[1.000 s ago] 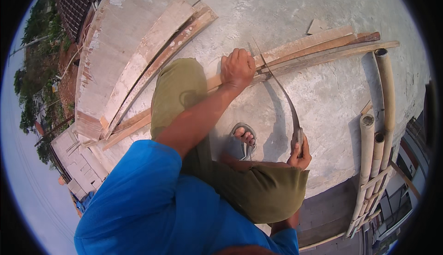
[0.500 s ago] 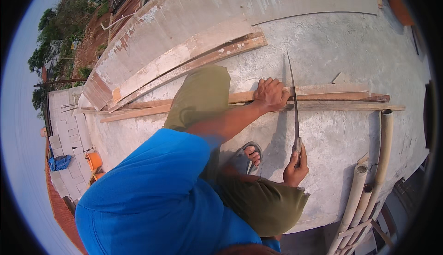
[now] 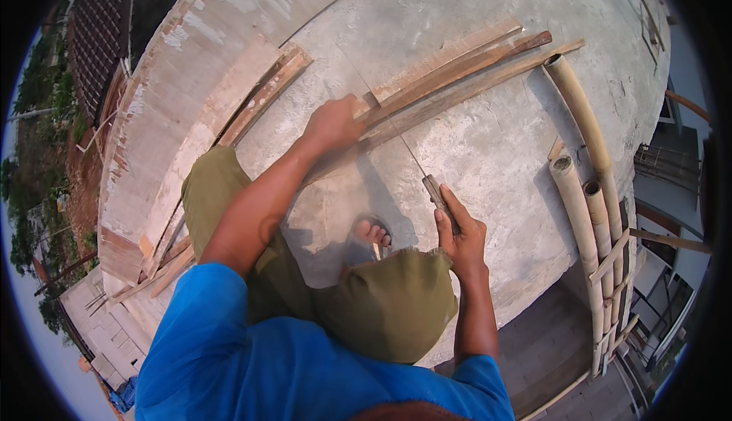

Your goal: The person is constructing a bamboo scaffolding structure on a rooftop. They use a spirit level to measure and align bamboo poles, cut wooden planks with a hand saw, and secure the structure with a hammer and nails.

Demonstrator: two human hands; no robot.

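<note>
Head view: nearest, on the lower-left side of the handsaw [image 3: 432, 190], are a blue shirt [image 3: 282, 368] and olive trousers [image 3: 389, 303], with a sandalled foot [image 3: 372, 232] just beyond the bent leg.

At the near end of the handsaw, the right hand [image 3: 463, 234] is wrapped around its grip, with the thumb laid along the handle. The thin blade runs away from the person and crosses the wooden battens [image 3: 467, 76], seen almost edge-on. Depth of any cut: too fine to tell. Left of the blade and near it, the left hand [image 3: 335, 125] is clenched down over the battens; its fingertips are hidden. The battens extend right of the handsaw along the concrete floor [image 3: 488, 169].

Farther out, bamboo poles [image 3: 581, 116] stand well to the right of the handsaw; paint-marked boards [image 3: 217, 112] lie to its left, and a streaked sheet [image 3: 183, 63] spreads beyond those. Farthest, upper left of the handsaw, is a tiled roof [image 3: 99, 32].

Assessment: the step in hand reads as sawing across the battens. Good practice calls for straight, full strokes at light pressure, the blade in line with the right forearm. The left hand should bear firmly on the wood but sit clear of the teeth, since a skipping blade could reach the knuckles. The tip should be watched against the concrete, and the knee and foot should remain outside the stroke.
</note>
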